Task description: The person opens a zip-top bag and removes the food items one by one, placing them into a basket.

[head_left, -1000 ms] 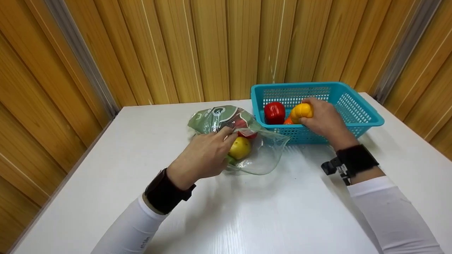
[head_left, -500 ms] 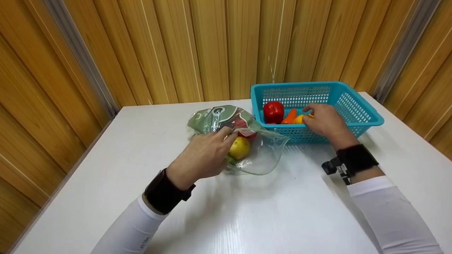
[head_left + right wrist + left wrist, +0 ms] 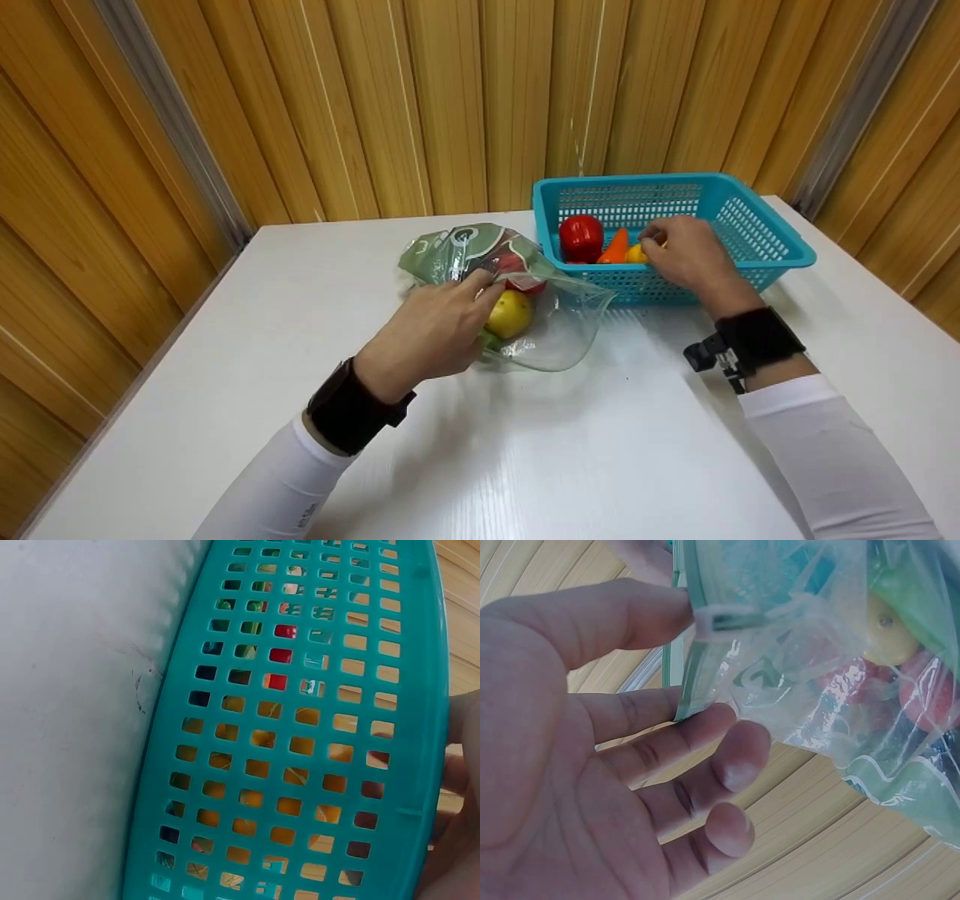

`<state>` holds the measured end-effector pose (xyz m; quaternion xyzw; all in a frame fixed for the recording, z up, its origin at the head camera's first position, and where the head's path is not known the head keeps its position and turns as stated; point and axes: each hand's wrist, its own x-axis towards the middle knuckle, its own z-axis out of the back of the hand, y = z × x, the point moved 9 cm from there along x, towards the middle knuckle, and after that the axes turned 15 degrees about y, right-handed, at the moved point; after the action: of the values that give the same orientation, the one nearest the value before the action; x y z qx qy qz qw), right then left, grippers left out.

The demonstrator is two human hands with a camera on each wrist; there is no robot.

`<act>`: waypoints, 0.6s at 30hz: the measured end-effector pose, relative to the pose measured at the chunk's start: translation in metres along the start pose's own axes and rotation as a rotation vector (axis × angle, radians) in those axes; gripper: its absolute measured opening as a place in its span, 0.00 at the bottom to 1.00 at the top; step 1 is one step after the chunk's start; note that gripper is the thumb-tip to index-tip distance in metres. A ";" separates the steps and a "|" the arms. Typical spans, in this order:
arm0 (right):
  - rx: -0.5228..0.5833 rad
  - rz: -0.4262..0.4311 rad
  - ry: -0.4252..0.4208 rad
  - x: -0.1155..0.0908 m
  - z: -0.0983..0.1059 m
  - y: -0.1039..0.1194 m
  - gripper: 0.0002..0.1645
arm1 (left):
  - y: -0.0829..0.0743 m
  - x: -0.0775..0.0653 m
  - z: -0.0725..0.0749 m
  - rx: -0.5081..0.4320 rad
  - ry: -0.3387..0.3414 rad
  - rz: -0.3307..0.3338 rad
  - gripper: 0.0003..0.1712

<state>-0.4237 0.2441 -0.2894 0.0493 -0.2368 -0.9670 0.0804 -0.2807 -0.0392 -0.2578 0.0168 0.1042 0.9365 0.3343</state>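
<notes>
In the head view, my left hand point(image 3: 431, 330) is at the mouth of a clear green-printed plastic bag point(image 3: 559, 330). The left wrist view shows its thumb and forefinger pinching the bag's edge point(image 3: 694, 652), the other fingers loosely bent. Inside the bag lie a yellow round fruit point(image 3: 510, 315), red pieces and something green. My right hand point(image 3: 690, 255) is over the front rim of a teal basket point(image 3: 772, 264), fingers loosely bent, apparently holding nothing. Low beside its fingertips sits a yellow pumpkin point(image 3: 636, 254), mostly hidden by the rim.
A glossy red bell pepper point(image 3: 581, 238) and an orange carrot-like piece point(image 3: 616, 247) lie at the basket's left end. The white table point(image 3: 600, 465) carries bag and basket. Behind it stands a ribbed wood-look wall point(image 3: 450, 105).
The right hand has let go of the yellow pumpkin, which is now lower in the basket. The red pepper and orange piece have shifted slightly. The left hand and bag stay put.
</notes>
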 end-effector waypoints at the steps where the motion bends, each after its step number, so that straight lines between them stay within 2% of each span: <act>1: 0.002 0.015 0.003 0.000 -0.001 0.001 0.22 | 0.000 0.000 0.000 0.001 0.000 0.000 0.34; 6: 0.007 0.042 0.007 -0.001 -0.002 0.004 0.22 | 0.000 0.000 0.000 -0.004 0.011 0.003 0.35; 14: -0.071 -0.015 0.079 0.001 -0.007 -0.004 0.28 | 0.000 0.000 -0.001 -0.004 0.021 0.005 0.36; 18: -0.102 -0.028 0.066 0.001 -0.005 -0.007 0.29 | 0.000 0.000 0.000 -0.010 0.013 -0.001 0.36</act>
<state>-0.4247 0.2477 -0.2974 0.0801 -0.1837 -0.9767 0.0771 -0.2810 -0.0390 -0.2581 0.0090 0.1016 0.9370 0.3341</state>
